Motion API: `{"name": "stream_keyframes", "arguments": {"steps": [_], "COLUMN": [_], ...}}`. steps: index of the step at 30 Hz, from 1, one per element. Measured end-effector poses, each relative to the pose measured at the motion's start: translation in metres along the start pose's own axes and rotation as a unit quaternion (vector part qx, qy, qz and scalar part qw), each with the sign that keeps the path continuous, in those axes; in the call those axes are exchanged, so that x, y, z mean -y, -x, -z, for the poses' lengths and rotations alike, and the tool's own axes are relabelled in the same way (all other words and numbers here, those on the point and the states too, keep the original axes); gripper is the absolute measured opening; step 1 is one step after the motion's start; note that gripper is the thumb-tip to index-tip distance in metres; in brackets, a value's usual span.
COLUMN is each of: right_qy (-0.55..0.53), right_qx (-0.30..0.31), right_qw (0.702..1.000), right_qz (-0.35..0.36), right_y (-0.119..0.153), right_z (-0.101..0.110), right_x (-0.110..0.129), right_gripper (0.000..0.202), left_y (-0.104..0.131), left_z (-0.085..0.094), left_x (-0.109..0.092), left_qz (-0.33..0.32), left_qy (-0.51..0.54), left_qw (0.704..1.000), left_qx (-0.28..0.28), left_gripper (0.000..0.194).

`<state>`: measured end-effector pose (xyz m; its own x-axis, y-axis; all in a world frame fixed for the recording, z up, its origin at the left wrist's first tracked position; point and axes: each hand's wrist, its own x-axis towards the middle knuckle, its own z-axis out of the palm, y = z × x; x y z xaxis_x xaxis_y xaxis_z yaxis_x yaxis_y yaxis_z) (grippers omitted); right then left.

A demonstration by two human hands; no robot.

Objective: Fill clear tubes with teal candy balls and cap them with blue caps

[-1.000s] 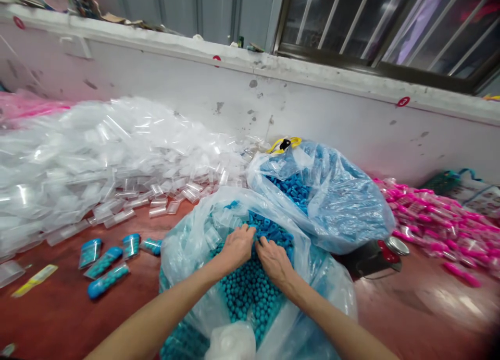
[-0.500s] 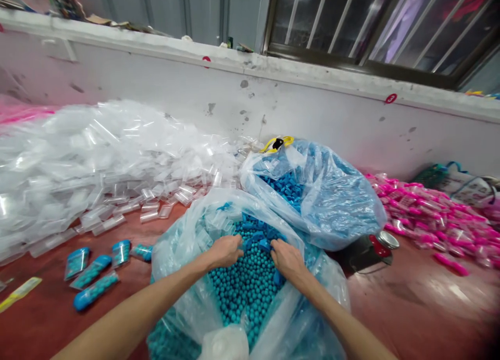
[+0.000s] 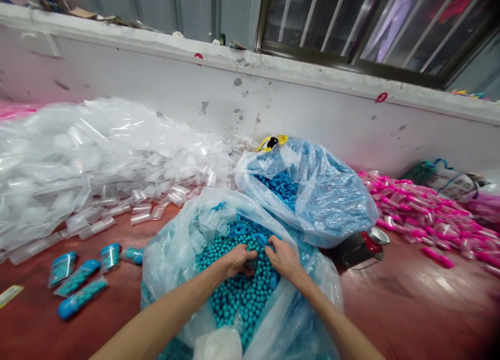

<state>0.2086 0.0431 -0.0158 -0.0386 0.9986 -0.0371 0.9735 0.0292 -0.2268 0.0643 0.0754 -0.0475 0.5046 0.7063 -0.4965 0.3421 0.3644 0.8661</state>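
At the turquoise beads (image 3: 244, 303), inside an open plastic bag (image 3: 167, 240)

Bends the fingers of the left hand (image 3: 234, 260) down and inward at the beads, with the thumb above and pointed toward the right hand (image 3: 285, 258); shows a loose curl there, too hidden underneath to tell how far open or whether closed on anything; angles the right hand's fingertips inward and down, drawn near one another, just beside the blue caps (image 3: 241, 225); cannot tell there either whether a cap or bead is pinched; has only a narrow gap between the hands; slants the left forearm (image 3: 167, 308) up from lower left and the right forearm (image 3: 334, 310) up from lower right.

Around the fingers, beads in a broad spread toward the near side of the bag; behind them, the blue caps; at the inner left, a few clear tubes (image 3: 214, 223); at the near edge, a white bunch of plastic (image 3: 219, 344); behind and to the right, a second bag (image 3: 336, 198) with more blue pieces (image 3: 279, 187) in its opening; to the left, on the red table (image 3: 406, 308), bead-filled tubes (image 3: 80, 276) with blue ends; beyond, a large heap of clear tubes (image 3: 117, 162); to the right, a dark container (image 3: 361, 249) with a silver lid, then a pink heap (image 3: 422, 211).
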Motion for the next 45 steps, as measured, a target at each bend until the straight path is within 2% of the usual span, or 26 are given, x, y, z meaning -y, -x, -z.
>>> {"name": "stream_keyframes", "arguments": {"steps": [3, 6, 10, 13, 16, 19, 22, 26, 30, 33, 38, 43, 45], "right_qy": [-0.103, -0.181, -0.232, -0.265, -0.262, -0.262, -0.276, -0.298, -0.327, -0.351, -0.388, -0.377, -0.354], "right_qx": [-0.028, -0.03, 0.004, 0.015, 0.019, 0.031, 0.038, 0.013, -0.019, 0.004, 0.04, 0.046, 0.027], "right_qw": [0.994, 0.981, 0.971, 0.963, 0.964, 0.963, 0.959, 0.953, 0.944, 0.936, 0.92, 0.923, 0.932], "right_qz": [0.02, 0.059, 0.051, 0.051, 0.052, 0.049, 0.051, 0.054, 0.047, 0.037, 0.048, 0.058, 0.073], "right_y": [0.003, 0.006, 0.008, 0.012, 0.017, 0.022, 0.024, 0.026, 0.028, 0.028, 0.027, 0.031, 0.034], "right_z": [0.0, -0.001, -0.003, 0.0, 0.007, 0.012, 0.009, 0.005, 0.004, 0.001, -0.006, -0.003, 0.0], "right_x": [-0.004, -0.007, -0.005, 0.001, 0.007, 0.009, 0.005, -0.002, -0.006, -0.006, -0.001, 0.01, 0.015], "right_gripper": [0.016, 0.014, 0.013, 0.022, 0.027, 0.027, 0.027, 0.028, 0.031, 0.028, 0.026, 0.034, 0.034], "left_y": [0.013, 0.029, 0.041, 0.045, 0.044, 0.038, 0.023, 0.002, 0.004, 0.02, 0.042, 0.051, 0.054], "left_z": [0.012, 0.021, 0.022, 0.021, 0.022, 0.022, 0.014, 0.0, 0.001, 0.009, 0.015, 0.011, 0.01], "left_x": [0.008, 0.014, 0.017, 0.019, 0.024, 0.03, 0.032, 0.023, 0.016, 0.015, 0.015, 0.017, 0.019], "left_qz": [-0.034, -0.061, -0.093, -0.101, -0.073, -0.011, 0.035, 0.047, 0.007, -0.034, -0.08, -0.114, -0.127], "left_qy": [0.105, 0.168, 0.198, 0.19, 0.153, 0.091, 0.048, 0.061, 0.138, 0.194, 0.24, 0.245, 0.239], "left_qw": [0.993, 0.983, 0.975, 0.977, 0.985, 0.995, 0.998, 0.997, 0.989, 0.976, 0.961, 0.957, 0.957], "left_qx": [0.036, 0.044, 0.023, -0.004, -0.028, -0.037, -0.037, -0.011, 0.059, 0.095, 0.113, 0.107, 0.103], "left_gripper": [0.039, 0.039, 0.033, 0.032, 0.031, 0.027, 0.025, 0.028, 0.041, 0.048, 0.042, 0.045, 0.044]}}
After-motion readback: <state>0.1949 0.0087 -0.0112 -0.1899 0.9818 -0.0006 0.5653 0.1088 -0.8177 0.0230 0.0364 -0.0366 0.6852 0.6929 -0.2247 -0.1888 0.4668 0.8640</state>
